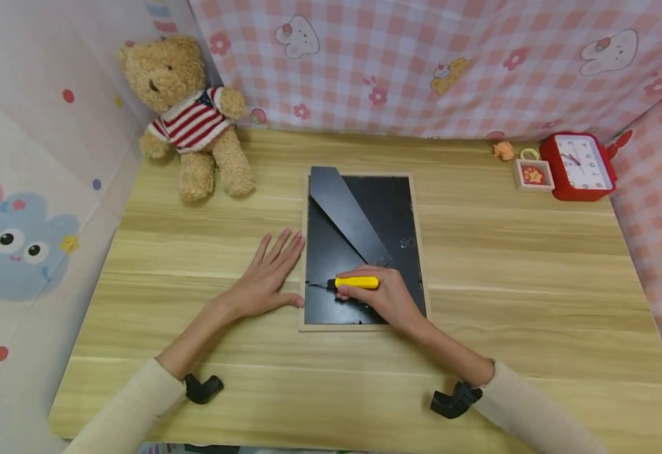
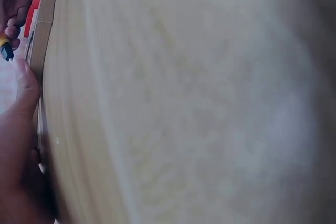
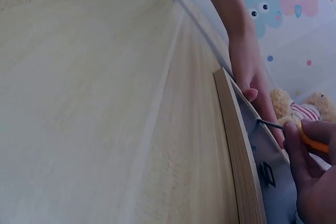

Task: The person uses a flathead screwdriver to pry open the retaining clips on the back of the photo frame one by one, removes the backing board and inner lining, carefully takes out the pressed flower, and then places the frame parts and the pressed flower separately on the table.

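Observation:
A picture frame lies face down on the table, its pale wooden rim (image 1: pixel 336 328) around a black backing board (image 1: pixel 376 202). A dark easel leg (image 1: pixel 348 214) slants across the board. My right hand (image 1: pixel 393 296) grips the yellow handle of a screwdriver (image 1: pixel 359 282), held nearly flat over the board. Its thin tip meets the inside of the frame's left edge, near a small tab. My left hand (image 1: pixel 265 277) lies with fingers spread beside that edge, the thumb and fingertips against the rim. In the right wrist view, the screwdriver shaft (image 3: pixel 270 125) reaches the board's edge.
A teddy bear (image 1: pixel 203 126) in a striped shirt sits at the back left of the table (image 1: pixel 512 284). At the back right stand a red clock (image 1: pixel 580 164), a small wooden box (image 1: pixel 533 175) and an orange crumpled bit (image 1: pixel 503 150).

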The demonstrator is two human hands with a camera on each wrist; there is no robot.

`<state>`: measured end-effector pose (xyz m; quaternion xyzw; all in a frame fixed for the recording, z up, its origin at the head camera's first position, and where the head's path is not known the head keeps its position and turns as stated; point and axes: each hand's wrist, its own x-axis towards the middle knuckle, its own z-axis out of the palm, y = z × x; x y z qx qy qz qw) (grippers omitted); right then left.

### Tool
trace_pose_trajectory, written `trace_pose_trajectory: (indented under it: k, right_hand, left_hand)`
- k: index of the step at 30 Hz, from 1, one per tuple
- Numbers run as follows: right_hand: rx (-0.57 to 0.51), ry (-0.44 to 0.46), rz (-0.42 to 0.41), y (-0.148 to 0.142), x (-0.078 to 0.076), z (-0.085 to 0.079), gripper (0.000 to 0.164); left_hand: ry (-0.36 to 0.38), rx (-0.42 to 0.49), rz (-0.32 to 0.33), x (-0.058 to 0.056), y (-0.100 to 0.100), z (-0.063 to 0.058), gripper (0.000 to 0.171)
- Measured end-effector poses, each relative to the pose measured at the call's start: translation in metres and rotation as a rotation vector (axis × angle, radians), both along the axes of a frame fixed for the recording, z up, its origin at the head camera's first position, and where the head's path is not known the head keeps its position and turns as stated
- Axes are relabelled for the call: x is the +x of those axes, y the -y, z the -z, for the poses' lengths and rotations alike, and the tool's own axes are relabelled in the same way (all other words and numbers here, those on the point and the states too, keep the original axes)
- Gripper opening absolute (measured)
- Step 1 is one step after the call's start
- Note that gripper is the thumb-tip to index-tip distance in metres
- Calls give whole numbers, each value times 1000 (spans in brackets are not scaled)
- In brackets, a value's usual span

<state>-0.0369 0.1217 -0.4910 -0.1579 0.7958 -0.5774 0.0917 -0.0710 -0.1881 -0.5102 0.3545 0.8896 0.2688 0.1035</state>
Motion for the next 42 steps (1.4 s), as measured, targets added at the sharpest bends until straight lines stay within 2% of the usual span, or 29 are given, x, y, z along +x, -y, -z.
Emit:
trace_pose_trajectory:
  k: [5, 11, 18, 24, 32, 42]
  right_hand:
    - [-1, 24, 32, 6, 2, 0, 26]
    - [14, 98, 46, 11, -1, -17, 25]
    - [5, 155, -55, 19, -21, -35, 21]
    - [128, 80, -136, 29, -32, -52, 18]
    - [237, -34, -196, 45, -34, -67, 16]
    - [411, -99, -305, 66, -46, -86, 13]
  left_hand:
    - [6, 2, -5, 2, 0, -4, 130]
    - [-13, 3, 11, 0, 1, -2, 128]
    - [13, -19, 7, 0, 0, -3, 130]
    - [22, -30, 12, -1, -1, -4, 130]
    - [8, -26, 14, -2, 0, -1, 129]
    - [15, -20, 14, -1, 0, -1, 129]
